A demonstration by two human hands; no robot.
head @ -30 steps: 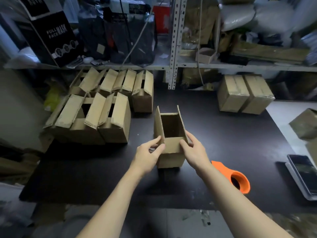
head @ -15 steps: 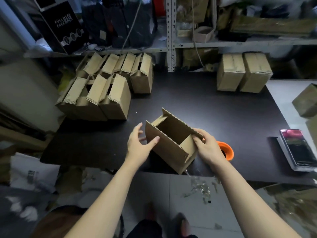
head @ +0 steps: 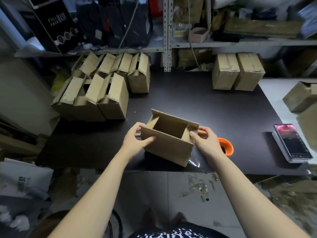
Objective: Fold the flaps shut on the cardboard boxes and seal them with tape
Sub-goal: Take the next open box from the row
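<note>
Head view: a small brown corrugated cardboard box [head: 169, 149] sits at the centre of the black table [head: 188, 103], near its front edge, skewed, its top open and the long flaps upright. The left hand [head: 137, 143] grips the box's left end, thumb across the near face. The right hand [head: 205, 143] clasps the right end, thumb at the short flap there.

At three o'clock of the box, just behind the right hand, lies an orange tape dispenser [head: 226, 148]. Open-flapped boxes [head: 103, 93] cluster at ten o'clock; two closed boxes [head: 238, 73] stand at one o'clock.

The flap-folding step seems barely begun. The next move probably calls for pressing the short flaps in, then the long ones, before taping.
</note>
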